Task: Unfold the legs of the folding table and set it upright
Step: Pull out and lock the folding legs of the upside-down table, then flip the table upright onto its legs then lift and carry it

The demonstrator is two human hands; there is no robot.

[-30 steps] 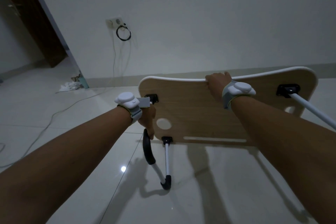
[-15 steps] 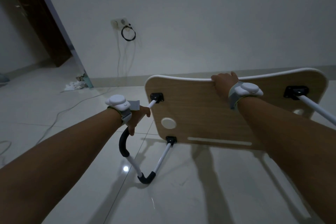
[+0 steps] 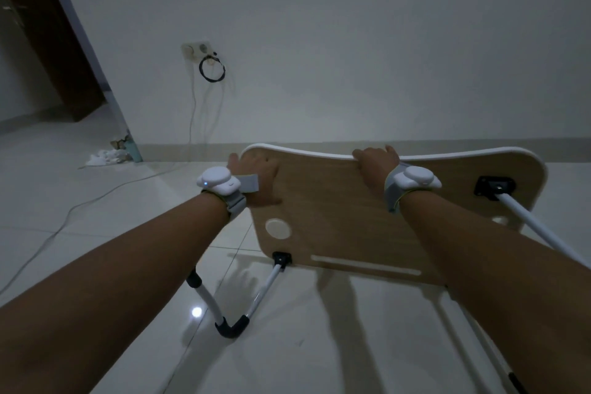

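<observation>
A dim room with a plain white wall (image 3: 351, 41) at the far side and a glossy white tiled floor (image 3: 96, 217) that reflects a small spot of light. At far left stands a dark wooden door (image 3: 41, 35), with a crumpled white cloth (image 3: 104, 157) on the floor near its frame. A white wall socket (image 3: 195, 49) holds a coiled black cable (image 3: 212, 70), and a pale cord (image 3: 96, 198) trails from it across the floor to the left.

In the middle of the view, a light wooden folding table top with a white rim (image 3: 351, 217) is held tilted on its near long edge, underside facing the camera, so the legs can swing free. The left U-shaped white metal leg with black rubber bends (image 3: 230, 326) is folded out, its bend touching the floor near the camera. The right white metal leg (image 3: 537, 224) juts from a black hinge bracket (image 3: 494, 185) towards the near right and runs out of view.

Two bare forearms reach in from the near edge, each wearing a white wrist device on a grey strap. The left hand (image 3: 256, 179) lies on the top's far left corner, fingers curled round the edge. The right hand (image 3: 377, 163) grips the far rim near the middle, fingers hooked over it. Both legs look opened, so this two-handed grip probably serves to tip the top over onto its legs.
</observation>
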